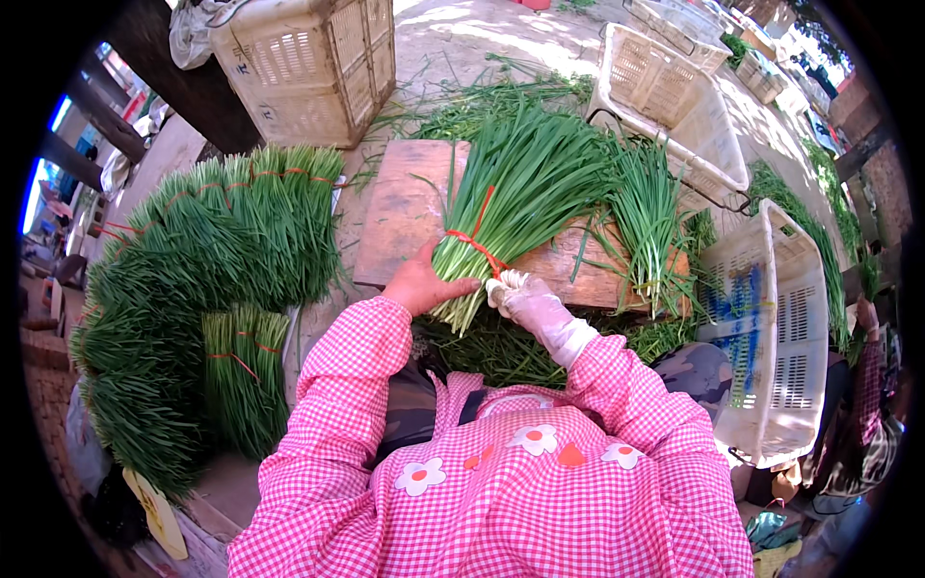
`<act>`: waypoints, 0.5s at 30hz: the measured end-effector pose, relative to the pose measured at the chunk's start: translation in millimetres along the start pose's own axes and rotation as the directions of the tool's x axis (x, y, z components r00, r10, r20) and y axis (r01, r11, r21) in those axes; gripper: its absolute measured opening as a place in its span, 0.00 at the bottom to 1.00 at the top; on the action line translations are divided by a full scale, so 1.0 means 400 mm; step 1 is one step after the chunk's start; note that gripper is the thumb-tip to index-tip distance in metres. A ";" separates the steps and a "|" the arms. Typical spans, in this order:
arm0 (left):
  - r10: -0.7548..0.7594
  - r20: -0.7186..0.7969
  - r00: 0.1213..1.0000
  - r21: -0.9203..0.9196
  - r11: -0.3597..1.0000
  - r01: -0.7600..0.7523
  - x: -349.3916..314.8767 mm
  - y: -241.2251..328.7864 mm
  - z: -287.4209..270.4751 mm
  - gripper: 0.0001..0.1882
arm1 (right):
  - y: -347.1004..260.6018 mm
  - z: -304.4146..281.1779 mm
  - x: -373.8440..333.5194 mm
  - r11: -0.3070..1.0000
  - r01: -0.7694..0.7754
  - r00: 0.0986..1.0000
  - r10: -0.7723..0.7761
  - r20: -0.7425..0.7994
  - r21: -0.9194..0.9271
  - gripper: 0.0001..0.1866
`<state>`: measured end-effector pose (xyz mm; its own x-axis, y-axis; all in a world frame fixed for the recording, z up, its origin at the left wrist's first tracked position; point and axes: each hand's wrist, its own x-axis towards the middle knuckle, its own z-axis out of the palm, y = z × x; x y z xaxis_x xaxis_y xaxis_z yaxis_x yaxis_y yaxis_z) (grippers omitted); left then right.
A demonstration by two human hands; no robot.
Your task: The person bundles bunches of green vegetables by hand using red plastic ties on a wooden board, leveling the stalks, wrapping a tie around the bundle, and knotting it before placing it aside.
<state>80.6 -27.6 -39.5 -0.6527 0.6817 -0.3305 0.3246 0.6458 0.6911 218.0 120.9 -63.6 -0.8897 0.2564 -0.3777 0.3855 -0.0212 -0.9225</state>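
Head camera view: a person in a pink-and-white checked garment [540, 491] with a flower pattern is holding a bunch of long green leaves [540, 173] at its stem end, above a wooden board [403, 197]. The bare left hand [422, 279] is gripping the bunch's lower left side, its thumb lying across the pale stems and its other fingers partly hidden from view. The right hand [528, 303], wearing a whitish glove, is resting just beside the stems, its fingers drawn together and apparently pinching one end of a red tie [470, 239]; the exact fingertip contact is too small to tell. The tie is crossing the stems, its other end sticking up over the leaves, which are fanning out away from the person. To the right, a smaller clump of greens [647, 207] is lying on the board, apart from both hands. Loose green leaves [501, 352] are covering the ground between the board and the person. On the left, many bunches with red bands [164, 270] are standing packed together, with a smaller banded group [241, 361] sitting nearer the person. Pale plastic crates are flanking the scene: one at upper left [299, 82], one at upper right [660, 96] and a blue-marked one at right [795, 318].
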 end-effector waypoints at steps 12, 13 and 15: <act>0.040 -0.033 0.999 0.017 0.999 -0.039 0.006 -0.007 0.008 0.55 | -0.011 0.003 -0.046 0.965 0.095 0.981 -0.133 -0.142 -0.246 0.22; 0.037 -0.033 0.999 0.022 0.999 -0.036 0.003 -0.004 0.008 0.55 | -0.035 0.000 -0.033 0.899 -0.004 0.978 -0.087 -0.187 -0.438 0.19; 0.032 -0.034 0.999 0.030 0.999 -0.031 -0.004 0.002 0.006 0.55 | -0.045 0.005 -0.011 0.974 -0.002 0.980 -0.043 -0.194 -0.226 0.18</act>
<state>83.6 -27.2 -40.1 -0.6651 0.6898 -0.2860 0.3652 0.6345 0.6813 214.4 118.5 -45.7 -0.8412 0.4398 -0.3146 0.4322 0.1974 -0.8799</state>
